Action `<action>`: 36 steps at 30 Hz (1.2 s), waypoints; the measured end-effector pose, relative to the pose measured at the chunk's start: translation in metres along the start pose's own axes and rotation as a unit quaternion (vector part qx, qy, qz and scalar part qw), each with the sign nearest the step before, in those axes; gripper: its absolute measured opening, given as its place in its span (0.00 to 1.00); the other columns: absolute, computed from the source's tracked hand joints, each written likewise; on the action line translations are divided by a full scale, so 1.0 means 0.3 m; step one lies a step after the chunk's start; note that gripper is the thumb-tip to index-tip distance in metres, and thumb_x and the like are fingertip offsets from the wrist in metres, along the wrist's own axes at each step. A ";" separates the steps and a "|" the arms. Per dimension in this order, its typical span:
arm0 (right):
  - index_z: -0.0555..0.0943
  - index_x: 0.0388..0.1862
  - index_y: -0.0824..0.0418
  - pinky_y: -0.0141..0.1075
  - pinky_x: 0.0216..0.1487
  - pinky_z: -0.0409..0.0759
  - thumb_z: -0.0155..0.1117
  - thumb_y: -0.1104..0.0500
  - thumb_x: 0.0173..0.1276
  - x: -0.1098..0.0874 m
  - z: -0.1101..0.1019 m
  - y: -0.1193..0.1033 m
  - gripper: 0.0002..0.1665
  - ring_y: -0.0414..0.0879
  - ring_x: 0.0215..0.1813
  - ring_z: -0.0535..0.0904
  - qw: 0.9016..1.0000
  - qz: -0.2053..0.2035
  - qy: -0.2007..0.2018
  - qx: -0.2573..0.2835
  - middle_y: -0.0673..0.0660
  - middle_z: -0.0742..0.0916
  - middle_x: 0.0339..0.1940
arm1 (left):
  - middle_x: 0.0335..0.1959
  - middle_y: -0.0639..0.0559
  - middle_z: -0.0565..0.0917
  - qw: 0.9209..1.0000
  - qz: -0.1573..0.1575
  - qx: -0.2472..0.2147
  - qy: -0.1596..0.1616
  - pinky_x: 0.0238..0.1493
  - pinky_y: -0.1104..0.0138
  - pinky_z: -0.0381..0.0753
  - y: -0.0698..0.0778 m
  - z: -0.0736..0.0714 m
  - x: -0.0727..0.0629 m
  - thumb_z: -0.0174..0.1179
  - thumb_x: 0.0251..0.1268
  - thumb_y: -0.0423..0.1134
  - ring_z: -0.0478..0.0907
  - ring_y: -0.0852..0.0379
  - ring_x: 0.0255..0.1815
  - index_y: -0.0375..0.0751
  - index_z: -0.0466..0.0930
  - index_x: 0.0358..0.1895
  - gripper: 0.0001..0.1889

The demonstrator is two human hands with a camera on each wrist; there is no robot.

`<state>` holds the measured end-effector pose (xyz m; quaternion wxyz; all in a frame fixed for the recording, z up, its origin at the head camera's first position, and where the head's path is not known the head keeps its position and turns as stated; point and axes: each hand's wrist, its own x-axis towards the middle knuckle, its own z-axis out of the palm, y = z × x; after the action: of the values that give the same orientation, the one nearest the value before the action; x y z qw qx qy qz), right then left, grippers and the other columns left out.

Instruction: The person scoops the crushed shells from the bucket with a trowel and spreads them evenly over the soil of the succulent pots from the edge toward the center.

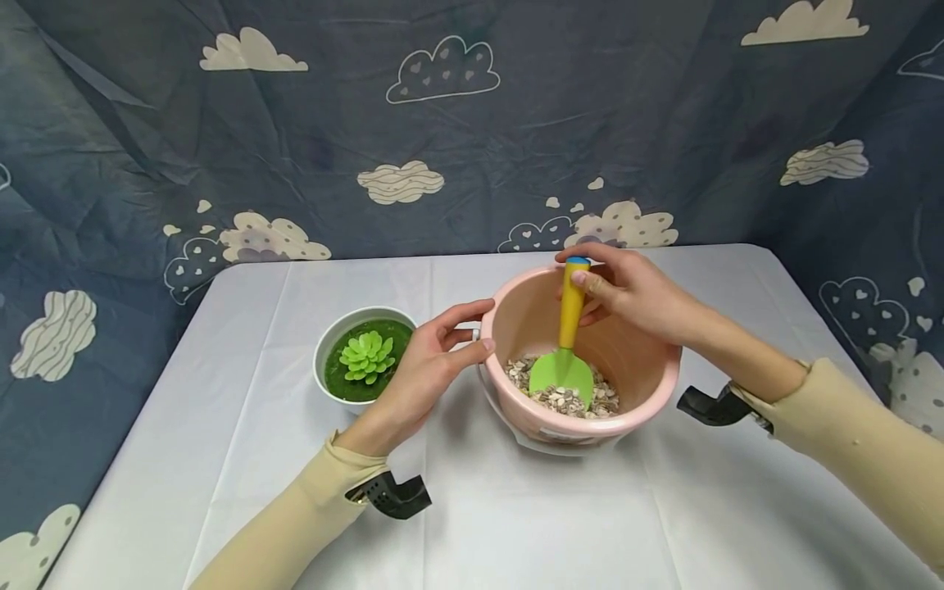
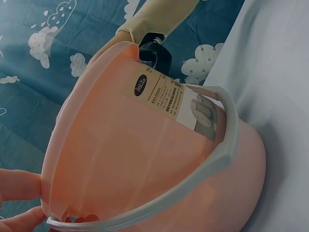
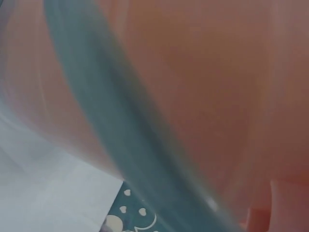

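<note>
A pink plastic bucket (image 1: 660, 397) stands on the table, its white handle (image 2: 169, 198) hanging down along the outside. My left hand (image 1: 424, 365) grips the bucket's left rim, thumb and fingers on either side of it. In my right hand (image 1: 637, 291), a small toy shovel (image 1: 562, 373) is held by its yellow, blue-tipped grip. Its green blade points down into small beige and grey chips (image 1: 608, 397) at the bucket's bottom. The blade's tip is partly hidden by the chips. In the right wrist view, the bucket wall and white handle fill most of the picture.
Left of the bucket, behind my left hand, sits a white bowl-shaped pot (image 1: 322, 373) with a green succulent (image 1: 366, 357). A white cloth covers the table (image 1: 509, 524). A dark cloud-patterned curtain (image 1: 472, 131) hangs behind. A paper label (image 2: 164, 92) is on the bucket's side.
</note>
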<state>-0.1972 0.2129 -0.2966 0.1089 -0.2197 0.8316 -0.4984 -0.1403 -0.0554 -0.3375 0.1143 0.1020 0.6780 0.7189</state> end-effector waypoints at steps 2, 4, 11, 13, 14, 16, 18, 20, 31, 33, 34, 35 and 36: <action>0.70 0.66 0.67 0.49 0.37 0.86 0.51 0.62 0.78 0.000 -0.005 -0.002 0.21 0.55 0.41 0.86 1.000 -0.003 0.001 0.005 0.67 0.83 0.49 | 0.62 0.52 0.76 1.000 0.000 0.001 0.000 0.58 0.61 0.73 0.002 0.001 -0.001 0.61 0.62 0.29 0.75 0.52 0.53 0.42 0.76 0.64 0.25; 0.69 0.66 0.68 0.49 0.37 0.86 0.51 0.61 0.78 -0.001 -0.011 -0.007 0.22 0.55 0.41 0.86 1.000 -0.004 0.001 0.007 0.69 0.84 0.49 | 0.62 0.52 0.76 1.000 -0.001 -0.001 -0.001 0.58 0.61 0.73 0.003 0.002 -0.002 0.61 0.62 0.28 0.75 0.52 0.53 0.42 0.75 0.64 0.25; 0.68 0.67 0.68 0.48 0.36 0.86 0.51 0.61 0.78 -0.010 -0.029 -0.013 0.22 0.55 0.40 0.86 1.000 -0.011 0.010 0.010 0.70 0.83 0.49 | 0.62 0.51 0.76 1.000 0.006 -0.005 -0.001 0.57 0.62 0.74 0.006 0.004 -0.006 0.61 0.63 0.28 0.76 0.52 0.52 0.42 0.75 0.65 0.25; 0.69 0.66 0.67 0.48 0.35 0.86 0.52 0.61 0.78 -0.014 -0.035 -0.010 0.21 0.54 0.39 0.86 1.000 -0.011 0.023 0.009 0.70 0.83 0.48 | 0.62 0.51 0.76 1.000 0.006 -0.007 -0.001 0.57 0.62 0.74 0.006 0.004 -0.006 0.61 0.63 0.28 0.76 0.52 0.52 0.42 0.75 0.65 0.25; 0.70 0.66 0.67 0.48 0.35 0.86 0.52 0.60 0.78 -0.016 -0.039 -0.007 0.21 0.54 0.39 0.86 0.999 -0.010 0.029 0.010 0.71 0.84 0.47 | 0.62 0.50 0.76 1.000 0.006 -0.007 -0.001 0.57 0.62 0.74 0.006 0.005 -0.006 0.61 0.63 0.28 0.76 0.52 0.52 0.42 0.75 0.65 0.25; 0.70 0.65 0.66 0.47 0.36 0.86 0.52 0.59 0.78 -0.022 -0.046 -0.006 0.21 0.54 0.38 0.87 0.999 -0.005 0.041 0.015 0.71 0.84 0.46 | 0.62 0.51 0.76 1.000 0.004 -0.007 0.001 0.57 0.62 0.74 0.005 0.005 -0.007 0.61 0.63 0.28 0.76 0.52 0.52 0.42 0.75 0.65 0.25; 0.71 0.65 0.65 0.46 0.36 0.86 0.52 0.57 0.78 -0.028 -0.053 -0.006 0.21 0.54 0.39 0.87 0.998 0.001 0.052 0.022 0.71 0.84 0.46 | 0.62 0.51 0.76 1.000 0.002 -0.007 0.002 0.57 0.62 0.74 0.004 0.005 -0.007 0.61 0.63 0.28 0.76 0.52 0.52 0.42 0.75 0.65 0.25; 0.71 0.65 0.66 0.46 0.37 0.86 0.52 0.56 0.78 -0.031 -0.058 -0.007 0.22 0.54 0.39 0.87 0.998 0.006 0.059 0.031 0.71 0.85 0.46 | 0.62 0.50 0.76 1.000 0.001 -0.008 0.003 0.57 0.63 0.74 0.003 0.006 -0.007 0.61 0.63 0.28 0.76 0.52 0.52 0.42 0.75 0.65 0.25; 0.72 0.65 0.67 0.44 0.38 0.86 0.53 0.54 0.78 -0.030 -0.077 -0.014 0.24 0.52 0.41 0.87 0.995 0.033 0.073 0.058 0.68 0.85 0.47 | 0.62 0.51 0.76 1.000 0.002 -0.007 0.003 0.56 0.63 0.75 0.003 0.007 -0.006 0.61 0.63 0.28 0.76 0.52 0.52 0.42 0.75 0.65 0.25; 0.71 0.65 0.67 0.44 0.38 0.86 0.53 0.53 0.78 -0.029 -0.079 -0.012 0.24 0.52 0.42 0.87 0.994 0.039 0.076 0.064 0.67 0.86 0.48 | 0.62 0.51 0.76 1.000 0.002 -0.007 0.004 0.56 0.63 0.75 0.003 0.007 -0.006 0.61 0.63 0.28 0.76 0.52 0.52 0.42 0.75 0.65 0.25; 0.71 0.66 0.67 0.44 0.39 0.86 0.53 0.53 0.78 -0.028 -0.080 -0.011 0.25 0.51 0.42 0.86 0.994 0.042 0.079 0.065 0.67 0.86 0.48 | 0.62 0.51 0.76 1.000 0.001 -0.006 0.004 0.56 0.63 0.75 0.003 0.007 -0.005 0.61 0.63 0.28 0.76 0.52 0.52 0.42 0.75 0.64 0.25; 0.71 0.66 0.67 0.44 0.39 0.86 0.53 0.52 0.78 -0.028 -0.081 -0.010 0.26 0.50 0.43 0.86 0.994 0.047 0.081 0.064 0.67 0.85 0.48 | 0.62 0.51 0.76 1.000 0.001 -0.005 0.005 0.56 0.63 0.75 0.003 0.007 -0.005 0.61 0.63 0.28 0.76 0.52 0.52 0.42 0.75 0.64 0.25; 0.70 0.66 0.67 0.43 0.40 0.86 0.53 0.51 0.78 -0.029 -0.083 -0.009 0.27 0.50 0.43 0.86 0.993 0.052 0.084 0.061 0.66 0.86 0.48 | 0.62 0.52 0.76 1.000 -0.001 -0.005 0.005 0.56 0.63 0.75 0.002 0.007 -0.004 0.61 0.63 0.28 0.76 0.52 0.52 0.43 0.76 0.64 0.25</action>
<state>-0.1988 0.2353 -0.2826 0.0775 -0.1263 0.8162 -0.5584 -0.1386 -0.0539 -0.3368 0.1120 0.0973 0.6754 0.7223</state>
